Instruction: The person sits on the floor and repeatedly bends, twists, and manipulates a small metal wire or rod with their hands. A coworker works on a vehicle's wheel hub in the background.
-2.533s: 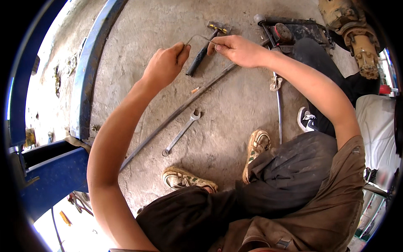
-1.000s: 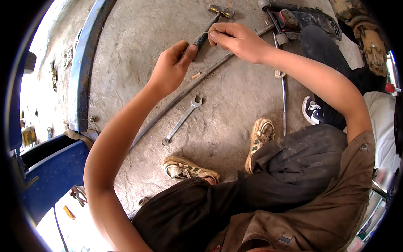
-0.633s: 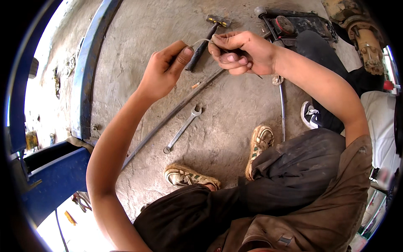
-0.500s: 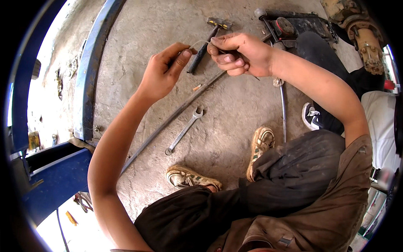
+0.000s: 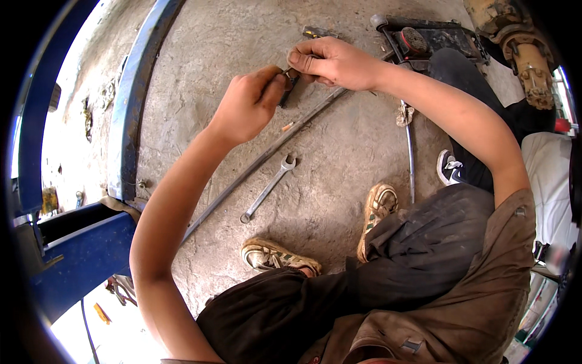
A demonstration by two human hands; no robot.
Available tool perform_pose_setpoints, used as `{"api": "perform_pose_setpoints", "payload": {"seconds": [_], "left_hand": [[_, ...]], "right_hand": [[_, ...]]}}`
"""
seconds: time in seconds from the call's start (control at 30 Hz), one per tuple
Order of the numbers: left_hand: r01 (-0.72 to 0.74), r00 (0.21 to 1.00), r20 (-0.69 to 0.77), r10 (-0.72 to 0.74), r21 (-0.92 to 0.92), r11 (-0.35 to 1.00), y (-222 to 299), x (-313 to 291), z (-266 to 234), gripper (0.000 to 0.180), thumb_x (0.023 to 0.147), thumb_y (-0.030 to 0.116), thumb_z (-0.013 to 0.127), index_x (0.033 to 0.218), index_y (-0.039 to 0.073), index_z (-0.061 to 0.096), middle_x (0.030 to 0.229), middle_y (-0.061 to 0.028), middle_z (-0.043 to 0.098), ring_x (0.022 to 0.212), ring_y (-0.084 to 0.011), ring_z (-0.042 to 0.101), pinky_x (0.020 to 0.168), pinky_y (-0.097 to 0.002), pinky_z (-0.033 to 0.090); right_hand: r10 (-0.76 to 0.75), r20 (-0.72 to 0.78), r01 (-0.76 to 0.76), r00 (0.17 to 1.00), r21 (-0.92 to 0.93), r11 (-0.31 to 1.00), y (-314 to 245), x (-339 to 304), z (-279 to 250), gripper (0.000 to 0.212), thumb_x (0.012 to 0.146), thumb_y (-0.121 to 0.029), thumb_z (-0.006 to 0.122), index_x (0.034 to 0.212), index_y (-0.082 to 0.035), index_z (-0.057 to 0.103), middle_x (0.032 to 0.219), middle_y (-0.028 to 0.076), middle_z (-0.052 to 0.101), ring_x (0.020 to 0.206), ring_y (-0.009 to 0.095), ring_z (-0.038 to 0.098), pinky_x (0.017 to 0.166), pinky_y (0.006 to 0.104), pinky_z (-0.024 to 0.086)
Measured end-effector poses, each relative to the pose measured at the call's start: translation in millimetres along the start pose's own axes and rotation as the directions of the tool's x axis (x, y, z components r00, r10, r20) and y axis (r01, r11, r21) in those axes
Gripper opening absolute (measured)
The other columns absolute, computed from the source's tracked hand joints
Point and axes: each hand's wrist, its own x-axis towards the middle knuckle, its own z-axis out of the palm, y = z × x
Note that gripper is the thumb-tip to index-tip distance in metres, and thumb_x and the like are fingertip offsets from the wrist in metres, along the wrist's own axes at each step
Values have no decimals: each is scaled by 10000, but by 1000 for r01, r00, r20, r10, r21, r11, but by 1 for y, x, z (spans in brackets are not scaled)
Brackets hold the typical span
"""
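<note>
L hand [image 5: 253, 104] & R hand [image 5: 337, 64] pinch a thin wire [image 5: 287, 71], far-ctr above the floor [image 5: 333, 151], mostly hidden by fingers. Hammer [image 5: 315, 31] lies beneath, handle partly blocked by hands; tan machine part [image 5: 528, 71], far R, is cut off at the edge.

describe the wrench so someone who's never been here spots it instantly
On the concrete floor, find the long grey bar running diagonally. Just to its lower right, above a dirty shoe, lies the silver wrench. Unlike the bar, it is short, with an open fork at its upper end and a ring at its lower.
</note>
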Motion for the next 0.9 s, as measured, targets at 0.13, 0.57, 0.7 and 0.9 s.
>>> {"api": "perform_pose_setpoints", "payload": {"seconds": [0.13,0.57,0.7,0.9], "left_hand": [[-145,982,-84,171,257,955,5,2,0,137,929,138,541,850,27,533,687,-164,609,624,-383,592,544,-459,445],[-228,970,-24,244,275,934,-5,3,-10,102,928,151,569,948,53,551,720,-146,632,632,-381,603,564,-471,452],[-152,988,29,149,113,982,-2,2,-11,113,937,126,556,982,23,560,725,-157,619,639,-340,588,599,-419,457],[-89,996,14,91,-106,990,-12,6,-6,128,962,114,536,1000,-5,565,772,-81,564,723,-154,528,673,-313,442]], "right_hand": [[-86,-48,74,995,-212,975,-1,4,-1,416,1022,-409,480,760,-87,511,627,-63,388,524,26,336,476,214,283],[354,417,-476,837,236,847,-18,-6,-12,362,942,-341,623,738,-45,577,537,-50,375,436,39,289,406,223,221],[304,340,-356,890,98,929,-6,-5,-6,291,929,-308,631,940,-18,654,634,-32,482,509,39,361,455,214,281],[272,89,-275,958,22,961,-9,-1,-4,288,941,-326,615,1024,-57,673,750,-4,604,530,38,375,488,211,319]]}}
